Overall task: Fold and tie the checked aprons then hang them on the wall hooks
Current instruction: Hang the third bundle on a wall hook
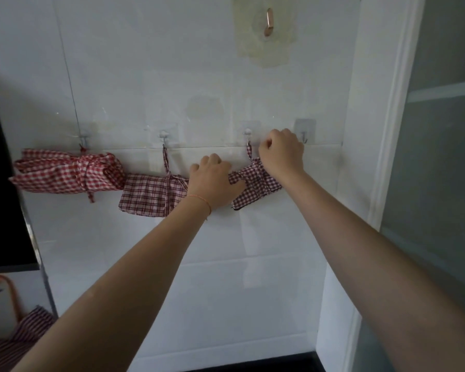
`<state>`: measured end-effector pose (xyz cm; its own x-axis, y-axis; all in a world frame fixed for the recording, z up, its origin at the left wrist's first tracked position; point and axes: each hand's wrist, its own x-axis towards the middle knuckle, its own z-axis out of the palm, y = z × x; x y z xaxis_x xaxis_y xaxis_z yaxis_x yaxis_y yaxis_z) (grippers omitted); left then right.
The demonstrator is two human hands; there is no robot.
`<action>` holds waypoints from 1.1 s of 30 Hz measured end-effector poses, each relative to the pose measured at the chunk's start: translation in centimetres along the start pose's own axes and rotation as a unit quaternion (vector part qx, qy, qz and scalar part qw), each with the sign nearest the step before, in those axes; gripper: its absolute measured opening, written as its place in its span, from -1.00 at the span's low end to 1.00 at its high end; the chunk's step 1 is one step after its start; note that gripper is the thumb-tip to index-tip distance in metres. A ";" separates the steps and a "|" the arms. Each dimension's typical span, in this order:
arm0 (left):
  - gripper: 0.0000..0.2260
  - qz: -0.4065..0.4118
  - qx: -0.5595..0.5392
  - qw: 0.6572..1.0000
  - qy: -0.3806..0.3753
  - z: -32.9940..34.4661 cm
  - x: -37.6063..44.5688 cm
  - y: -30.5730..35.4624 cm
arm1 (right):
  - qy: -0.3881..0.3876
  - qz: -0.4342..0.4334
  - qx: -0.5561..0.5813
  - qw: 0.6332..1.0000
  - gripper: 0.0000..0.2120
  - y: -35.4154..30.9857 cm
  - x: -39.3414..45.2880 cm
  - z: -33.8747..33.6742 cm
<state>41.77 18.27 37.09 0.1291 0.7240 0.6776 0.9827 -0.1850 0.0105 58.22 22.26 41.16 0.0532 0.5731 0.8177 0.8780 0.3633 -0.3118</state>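
Three folded, tied checked aprons hang in a row on the white tiled wall. A red-and-white apron point(65, 173) hangs from the left hook point(83, 138). A dark plaid apron point(151, 196) hangs from the middle hook point(163, 138). A small-check maroon apron point(255, 186) hangs by its strap from the third hook point(248, 134). My left hand point(214, 181) grips the left end of this maroon bundle. My right hand point(281, 153) is curled at its upper right, beside the strap; what its fingers pinch is hidden. A fourth hook point(304, 131) at the right is bare.
A copper-coloured hook point(269, 22) sits higher on the wall on a stained patch. More checked fabric point(24, 331) lies at the lower left below a dark cabinet point(0, 183). A white wall corner and a frosted glass panel point(440, 183) close off the right.
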 end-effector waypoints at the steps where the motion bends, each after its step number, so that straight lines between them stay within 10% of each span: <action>1: -0.53 0.007 -0.013 0.998 0.055 0.2 -0.4 0.1 | 0.036 -0.025 0.002 0.999 -0.89 -0.1 -0.5 0.2; 4: -0.73 0.091 -0.068 0.961 0.253 1.2 -2.4 1.2 | 0.159 -0.103 0.042 0.981 -0.91 -0.8 -2.5 0.6; 6: -0.75 0.132 -0.084 0.964 0.215 2.3 -4.7 2.0 | 0.129 -0.121 0.139 0.974 -0.83 -2.2 -4.6 0.8; 8: -0.71 0.087 -0.089 0.991 -0.040 3.5 -7.5 1.9 | -0.004 -0.119 0.218 0.969 -0.70 -3.9 -7.4 1.4; 10: -0.74 -0.018 -0.113 0.933 -0.341 5.8 -9.9 0.2 | -0.192 -0.092 0.242 0.947 -0.66 -4.8 -10.3 2.4; 12: -0.73 -0.087 -0.113 0.864 -0.482 8.1 -13.9 -3.2 | -0.390 -0.048 0.212 0.895 -0.71 -5.3 -14.2 5.7; 24: -0.75 -0.300 -0.087 0.875 -0.369 12.0 -36.4 -29.4 | -0.632 -0.020 0.110 0.767 -0.75 -20.6 -35.0 25.8; 33: -0.74 -0.382 -0.168 0.782 -0.464 11.8 -53.8 -48.5 | -0.720 0.171 0.169 0.651 -0.71 -37.2 -51.7 36.6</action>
<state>-11.27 -3.85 -8.56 -0.2834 0.8503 -0.4436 0.7500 0.4847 0.4500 5.36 5.99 -7.21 -0.4971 0.6687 -0.5529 0.7642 0.0356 -0.6440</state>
